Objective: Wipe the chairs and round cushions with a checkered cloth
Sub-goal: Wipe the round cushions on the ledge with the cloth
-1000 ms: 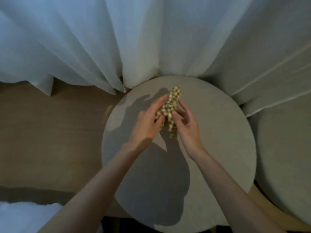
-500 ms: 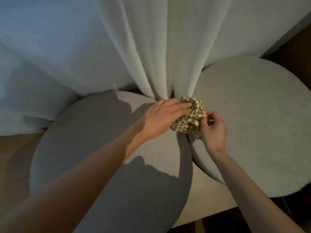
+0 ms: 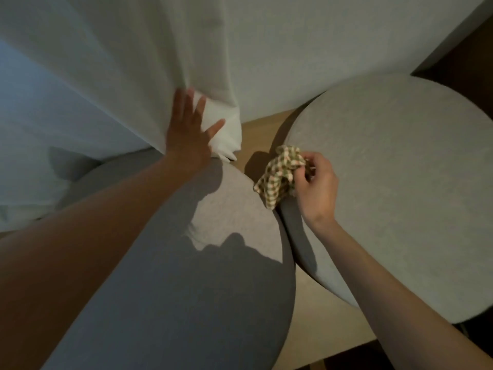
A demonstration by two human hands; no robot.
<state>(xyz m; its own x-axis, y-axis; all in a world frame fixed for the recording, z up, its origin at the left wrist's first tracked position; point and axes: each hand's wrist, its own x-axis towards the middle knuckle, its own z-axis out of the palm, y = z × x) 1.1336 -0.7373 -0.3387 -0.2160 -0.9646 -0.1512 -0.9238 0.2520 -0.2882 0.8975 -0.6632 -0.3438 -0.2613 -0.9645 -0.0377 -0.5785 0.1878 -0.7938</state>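
Note:
Two round grey cushions lie side by side on a wooden bench point(image 3: 314, 303). The left cushion point(image 3: 202, 289) is mostly in my arm's shadow; the right cushion point(image 3: 400, 188) is lit. My right hand point(image 3: 317, 182) grips the bunched green-and-cream checkered cloth point(image 3: 280, 174) at the left edge of the right cushion. My left hand point(image 3: 189, 129) presses flat, fingers spread, against the white curtain point(image 3: 133, 62), pushing its hem back above the left cushion.
The white curtain hangs across the whole back of the view and drapes over the far edge of the left cushion. A strip of bare wood point(image 3: 261, 129) shows between the cushions and the curtain. Dark floor point(image 3: 466, 57) lies at the upper right.
My left hand let go of the cloth and moved up left onto the curtain, pushing it aside. My right hand kept the cloth and sits at the right cushion's edge. The view swung right.

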